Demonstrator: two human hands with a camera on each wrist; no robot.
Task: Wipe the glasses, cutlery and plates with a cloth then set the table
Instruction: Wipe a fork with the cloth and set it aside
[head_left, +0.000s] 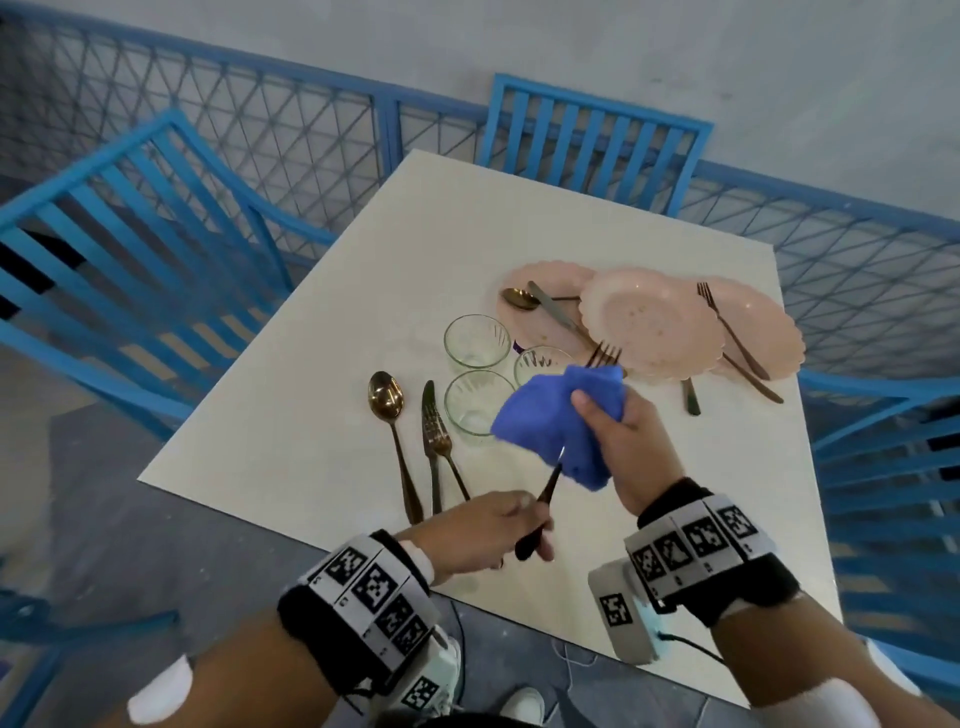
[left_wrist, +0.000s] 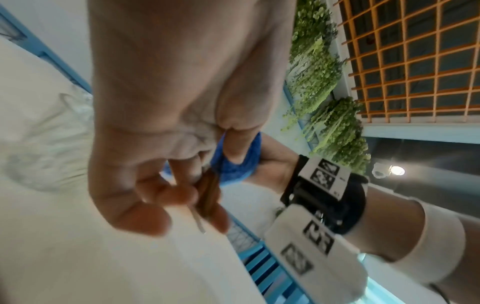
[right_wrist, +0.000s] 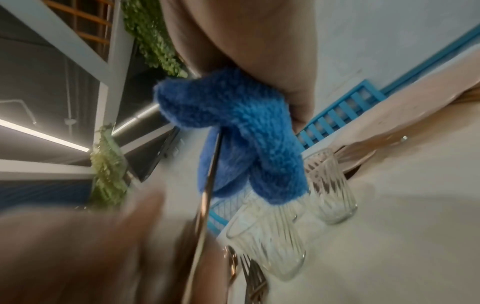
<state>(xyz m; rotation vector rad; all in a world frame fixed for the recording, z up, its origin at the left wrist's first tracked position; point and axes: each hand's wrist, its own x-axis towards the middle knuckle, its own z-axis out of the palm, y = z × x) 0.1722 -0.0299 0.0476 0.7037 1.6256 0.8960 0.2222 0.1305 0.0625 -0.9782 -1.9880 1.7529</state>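
My left hand (head_left: 498, 525) grips the dark handle of a piece of cutlery (head_left: 543, 499) above the table's near edge. Its upper end is buried in a blue cloth (head_left: 556, 421), so I cannot tell what kind it is. My right hand (head_left: 618, 431) holds the cloth bunched around that end, thumb on top. In the right wrist view the thin shaft (right_wrist: 210, 179) runs up into the cloth (right_wrist: 233, 127). A spoon (head_left: 389, 415), knife (head_left: 431, 441) and fork (head_left: 449, 452) lie side by side on the white table (head_left: 322, 405). Three glasses (head_left: 477, 340) stand beyond the cloth.
Three pink plates (head_left: 649, 322) overlap at the table's far right, with a spoon (head_left: 519, 299), knife (head_left: 550, 309) and forks (head_left: 727, 327) lying on and between them. Blue slatted chairs (head_left: 592, 135) surround the table, and a blue mesh fence (head_left: 260, 135) runs behind.
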